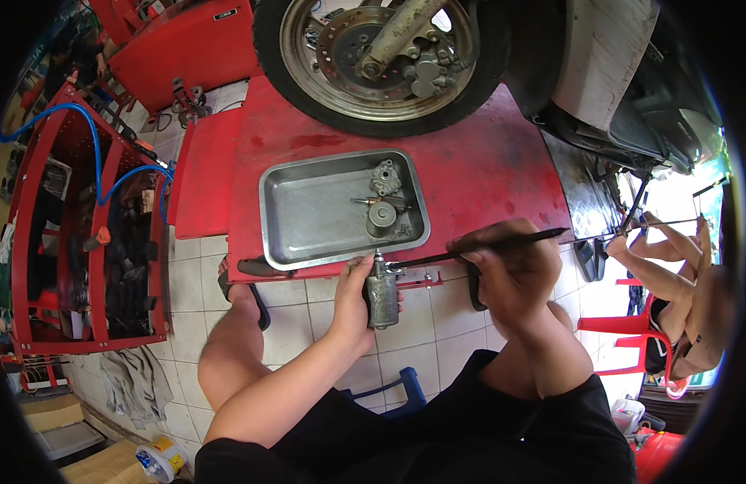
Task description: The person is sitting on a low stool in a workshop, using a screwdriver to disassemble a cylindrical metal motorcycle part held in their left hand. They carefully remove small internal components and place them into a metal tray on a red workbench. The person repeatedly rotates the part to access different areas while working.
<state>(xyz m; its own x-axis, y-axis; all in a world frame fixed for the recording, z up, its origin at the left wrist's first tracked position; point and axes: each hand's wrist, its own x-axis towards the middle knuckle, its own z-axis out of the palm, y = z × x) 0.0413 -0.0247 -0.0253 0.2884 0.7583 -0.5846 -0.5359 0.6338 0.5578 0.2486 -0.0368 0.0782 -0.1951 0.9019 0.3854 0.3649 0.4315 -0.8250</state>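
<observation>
**Motor body held at tray edge**

L hand (pixel 353 300) wrapped tight round grey cylindrical motor body (pixel 382 298), upright, just below steel tray (pixel 308 214) on red lift table (pixel 486 173). R hand (pixel 510 270) pinched on thin black pick (pixel 478 248), tip at motor top. Looks heavy, rigid, prob. greasy; grip mid-barrel.

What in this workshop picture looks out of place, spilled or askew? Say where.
A grey rag lies crumpled on the tiled floor beside the red tool cart, and dark stains mark the red lift platform near the wheel. Nothing else stands out.
</observation>
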